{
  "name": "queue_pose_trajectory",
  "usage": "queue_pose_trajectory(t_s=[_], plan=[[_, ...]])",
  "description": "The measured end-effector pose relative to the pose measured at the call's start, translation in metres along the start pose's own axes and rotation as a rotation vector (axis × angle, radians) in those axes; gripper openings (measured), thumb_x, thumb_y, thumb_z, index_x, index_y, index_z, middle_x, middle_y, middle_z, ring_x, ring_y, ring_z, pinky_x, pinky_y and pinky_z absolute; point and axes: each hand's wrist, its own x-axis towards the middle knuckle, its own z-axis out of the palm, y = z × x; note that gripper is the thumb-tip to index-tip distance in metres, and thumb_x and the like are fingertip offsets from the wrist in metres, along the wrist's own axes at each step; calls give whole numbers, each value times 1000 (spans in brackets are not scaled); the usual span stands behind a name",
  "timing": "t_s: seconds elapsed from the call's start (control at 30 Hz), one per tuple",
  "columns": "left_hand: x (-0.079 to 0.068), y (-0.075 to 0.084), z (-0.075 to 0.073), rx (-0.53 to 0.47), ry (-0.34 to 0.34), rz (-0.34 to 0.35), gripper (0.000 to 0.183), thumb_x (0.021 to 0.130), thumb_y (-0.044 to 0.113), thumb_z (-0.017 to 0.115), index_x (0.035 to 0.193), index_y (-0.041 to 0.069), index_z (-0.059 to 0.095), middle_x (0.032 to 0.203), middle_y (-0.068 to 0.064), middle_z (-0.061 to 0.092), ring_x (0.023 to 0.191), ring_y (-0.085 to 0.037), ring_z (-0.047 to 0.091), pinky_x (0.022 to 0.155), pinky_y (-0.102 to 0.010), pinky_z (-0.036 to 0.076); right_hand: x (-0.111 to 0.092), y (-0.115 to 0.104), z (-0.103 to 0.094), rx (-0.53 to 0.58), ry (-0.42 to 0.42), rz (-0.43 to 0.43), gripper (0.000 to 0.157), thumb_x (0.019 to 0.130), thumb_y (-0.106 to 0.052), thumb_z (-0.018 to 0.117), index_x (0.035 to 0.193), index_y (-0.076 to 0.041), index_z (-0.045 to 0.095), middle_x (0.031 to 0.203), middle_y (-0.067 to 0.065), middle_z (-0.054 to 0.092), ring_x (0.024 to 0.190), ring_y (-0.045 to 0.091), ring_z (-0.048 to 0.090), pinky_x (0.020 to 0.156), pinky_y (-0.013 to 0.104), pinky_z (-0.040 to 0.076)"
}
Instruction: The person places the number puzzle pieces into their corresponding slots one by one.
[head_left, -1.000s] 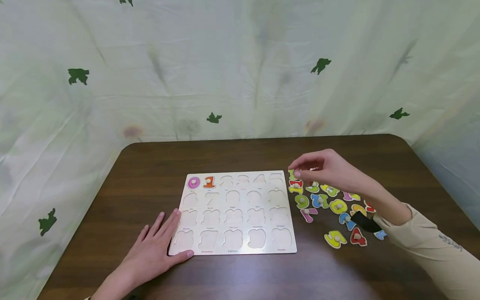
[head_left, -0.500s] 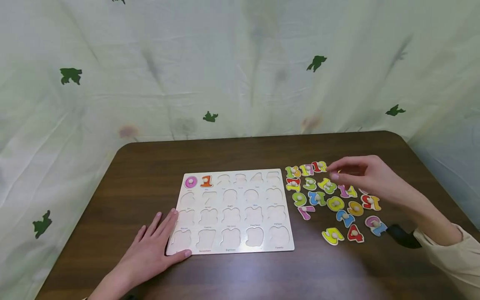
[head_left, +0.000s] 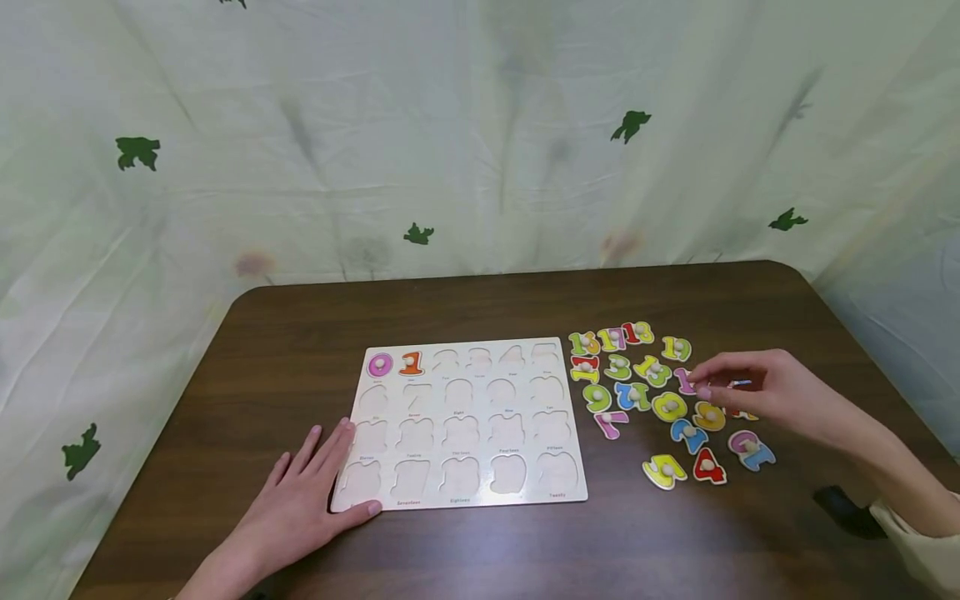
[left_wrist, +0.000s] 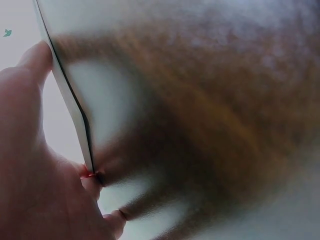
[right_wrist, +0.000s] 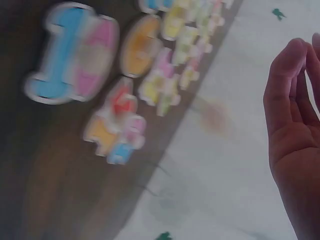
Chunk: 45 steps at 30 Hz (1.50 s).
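Note:
A white number puzzle board [head_left: 465, 421] lies on the table, with a purple 0 [head_left: 380, 365] and an orange 1 [head_left: 411, 363] in its top row. My left hand [head_left: 294, 502] rests flat at its left edge, fingers spread; in the left wrist view the thumb touches the board's rim [left_wrist: 75, 117]. Over the loose number pieces on the right is my right hand [head_left: 780, 396], fingertips and thumb bent near each other. Beneath them, a purple-and-yellow 14 [head_left: 685, 382] is partly covered. The right wrist view shows nothing between those fingers.
Several knobbed numbers lie right of the board, among them a 19 [head_left: 677, 348], a blue 2 [head_left: 688, 435], a red 4 [head_left: 709, 467], a yellow-green 5 [head_left: 664, 472] and a 10 [head_left: 752, 450]. A pale curtain [head_left: 450, 150] hangs behind the table.
My right hand has moved from the board's upper right corner rightward, then nearer, across the pieces. The 19 now shows, uncovered. The left hand stays at the board; the view has shifted slightly.

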Motion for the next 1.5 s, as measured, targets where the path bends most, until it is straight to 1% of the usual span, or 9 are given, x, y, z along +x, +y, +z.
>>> queue_pose_trajectory(t_s=[0.07, 0.2, 0.4, 0.63, 0.87, 1.0, 1.17, 1.3, 1.5], plan=[[0, 0, 0, -2, 1, 0, 111, 78, 83, 51, 159, 15, 19, 162, -7, 23, 146, -39, 15, 108, -67, 17, -4, 6, 6, 34, -22, 7, 19, 90, -6, 71, 109, -9, 71, 96, 10, 70, 74, 22, 66, 61, 32, 57], [0, 0, -1, -6, 1, -4, 111, 78, 83, 51, 159, 15, 19, 162, -7, 23, 147, -39, 14, 108, -66, 17, -11, 18, 17, 76, -73, 42, 17, 91, -6, 69, 108, -2, 69, 94, 10, 68, 65, 23, 62, 53, 32, 54], [-1, -1, 0, -1, -5, -10, 112, 77, 84, 50, 158, 14, 19, 161, -7, 23, 147, -39, 14, 108, -67, 17, -17, 36, 26, -21, -102, 44, 16, 90, -13, 72, 106, -11, 71, 98, 2, 69, 73, 14, 63, 61, 27, 55], [-1, -1, 1, 0, 1, -3, 111, 77, 84, 50, 158, 14, 20, 161, -7, 23, 146, -39, 15, 108, -67, 17, -17, 51, 30, -44, -133, 16, 14, 90, -15, 73, 103, -19, 71, 101, -3, 68, 77, 12, 61, 62, 26, 54], [-2, -1, 2, -4, 7, -1, 111, 77, 83, 50, 158, 14, 20, 161, -6, 23, 146, -39, 15, 108, -66, 17, -15, 48, 30, -139, -132, 78, 11, 89, -21, 74, 100, -23, 72, 97, -9, 66, 75, 9, 58, 61, 25, 52], [-2, -1, 2, -3, 5, -3, 111, 77, 84, 49, 158, 14, 21, 161, -6, 23, 146, -39, 15, 108, -66, 16, -14, 46, 31, -179, -138, 72, 11, 89, -20, 75, 99, -25, 73, 95, -12, 66, 74, 7, 57, 61, 25, 51], [-1, 0, 3, 0, 2, -5, 111, 77, 85, 49, 158, 14, 21, 161, -6, 23, 146, -39, 15, 108, -67, 16, -13, 47, 34, -189, -125, 35, 13, 88, -15, 75, 99, -20, 71, 87, -10, 65, 71, 6, 55, 57, 24, 49], [-1, 1, 2, -4, 1, -6, 112, 77, 85, 49, 158, 14, 21, 161, -7, 24, 146, -39, 15, 108, -67, 16, -13, 45, 36, -222, -87, 15, 15, 86, -10, 76, 99, -16, 69, 85, -11, 63, 72, 5, 55, 57, 24, 49], [-1, 0, 1, -7, 5, -9, 111, 77, 84, 49, 158, 14, 21, 162, -6, 22, 147, -39, 14, 108, -66, 16, -10, 35, 40, -246, -7, 68, 16, 86, -13, 76, 99, -18, 70, 86, -14, 62, 75, 5, 56, 61, 24, 50]])
